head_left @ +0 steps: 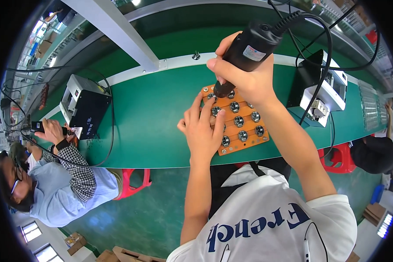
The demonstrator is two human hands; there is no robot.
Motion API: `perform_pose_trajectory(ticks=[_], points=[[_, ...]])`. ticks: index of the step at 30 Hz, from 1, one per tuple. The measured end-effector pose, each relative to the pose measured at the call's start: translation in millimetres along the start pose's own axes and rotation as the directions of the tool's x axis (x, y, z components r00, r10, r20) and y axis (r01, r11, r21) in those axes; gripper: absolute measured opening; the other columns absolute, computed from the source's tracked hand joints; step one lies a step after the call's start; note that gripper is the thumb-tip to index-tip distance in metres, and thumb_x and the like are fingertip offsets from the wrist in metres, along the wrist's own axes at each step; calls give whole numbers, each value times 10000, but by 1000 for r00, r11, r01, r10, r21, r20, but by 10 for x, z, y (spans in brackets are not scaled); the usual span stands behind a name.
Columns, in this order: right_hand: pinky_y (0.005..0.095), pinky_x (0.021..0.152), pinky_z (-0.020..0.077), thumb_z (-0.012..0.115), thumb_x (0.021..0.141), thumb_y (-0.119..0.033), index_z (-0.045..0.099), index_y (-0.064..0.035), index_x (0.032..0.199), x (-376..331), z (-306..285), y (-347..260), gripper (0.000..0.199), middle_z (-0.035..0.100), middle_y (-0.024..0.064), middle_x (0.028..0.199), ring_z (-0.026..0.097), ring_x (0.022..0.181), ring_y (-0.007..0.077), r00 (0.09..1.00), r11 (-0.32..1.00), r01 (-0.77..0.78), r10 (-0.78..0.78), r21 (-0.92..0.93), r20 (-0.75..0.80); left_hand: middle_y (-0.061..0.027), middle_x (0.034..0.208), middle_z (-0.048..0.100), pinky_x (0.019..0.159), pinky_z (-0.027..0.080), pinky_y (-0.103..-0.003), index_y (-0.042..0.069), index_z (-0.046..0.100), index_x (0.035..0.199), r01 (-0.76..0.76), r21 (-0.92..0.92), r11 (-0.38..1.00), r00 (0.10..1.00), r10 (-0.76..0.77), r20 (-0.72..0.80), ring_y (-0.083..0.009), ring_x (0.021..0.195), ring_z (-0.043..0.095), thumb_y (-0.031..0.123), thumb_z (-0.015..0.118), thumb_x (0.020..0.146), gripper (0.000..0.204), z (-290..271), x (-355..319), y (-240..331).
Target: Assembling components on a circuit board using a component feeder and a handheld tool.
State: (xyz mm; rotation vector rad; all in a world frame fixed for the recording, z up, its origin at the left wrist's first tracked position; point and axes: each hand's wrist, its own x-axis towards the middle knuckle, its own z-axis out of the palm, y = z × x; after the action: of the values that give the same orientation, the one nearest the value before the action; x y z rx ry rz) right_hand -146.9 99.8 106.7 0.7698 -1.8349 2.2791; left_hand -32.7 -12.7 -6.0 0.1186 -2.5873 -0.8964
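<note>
My right hand (254,82) is wrapped round a black electric screwdriver (244,52), its cable leading up and away to the right. The tool tilts down, with its nose at the far left part of an orange tray (232,147). Rows of small round black-and-silver parts (239,121) sit in the tray. Over the tray's left side lies my left hand (203,131), fingers apart, fingertips beside the screwdriver's nose and touching the tray or a part there. The screwdriver's tip and some parts are hidden by my hands.
A black-and-white boxy machine (321,94) stands to the right, and a similar one (87,105) to the left. One loose small part (196,56) lies at the table's far edge. A co-worker (70,170) sits at the left; cables hang at both sides.
</note>
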Motion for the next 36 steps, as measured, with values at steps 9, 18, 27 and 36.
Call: perform_pose_trajectory(ticks=[9, 18, 27, 36], points=[[239, 507, 483, 805, 790, -44, 625, -23, 907, 33, 66, 121, 215, 630, 38, 694, 610, 548, 100, 999, 998, -13, 15, -67, 33, -92, 1448, 540, 1000, 275, -444, 128, 682, 1250, -11, -9, 1000, 1000, 11, -5, -247, 1193, 529, 370, 649, 937, 397, 2, 5, -37], [233, 512, 480, 813, 786, -61, 634, -31, 894, 39, 132, 96, 212, 634, 30, 701, 609, 557, 91, 998, 994, -32, 38, -101, 55, -101, 1445, 539, 1006, 274, -458, 125, 680, 1253, -13, -11, 1000, 1000, 13, -4, -254, 1201, 528, 373, 644, 945, 397, 6, 4, -34], [246, 567, 488, 819, 772, -78, 636, -36, 847, 56, 227, 160, 202, 632, 11, 723, 606, 627, 87, 994, 988, -28, 44, -151, 102, -98, 1440, 541, 995, 277, -463, 128, 672, 1257, -10, -22, 1000, 1000, 10, 2, -256, 1195, 523, 375, 643, 945, 400, 4, 7, -38], [252, 555, 485, 801, 756, -15, 600, -27, 814, 1, 113, 115, 210, 610, 19, 689, 608, 609, 98, 989, 989, -100, 111, -109, 100, -98, 1460, 522, 976, 275, -456, 137, 658, 1286, -4, -2, 1000, 1000, 4, 28, -254, 1194, 518, 422, 695, 895, 485, -10, 24, -17]])
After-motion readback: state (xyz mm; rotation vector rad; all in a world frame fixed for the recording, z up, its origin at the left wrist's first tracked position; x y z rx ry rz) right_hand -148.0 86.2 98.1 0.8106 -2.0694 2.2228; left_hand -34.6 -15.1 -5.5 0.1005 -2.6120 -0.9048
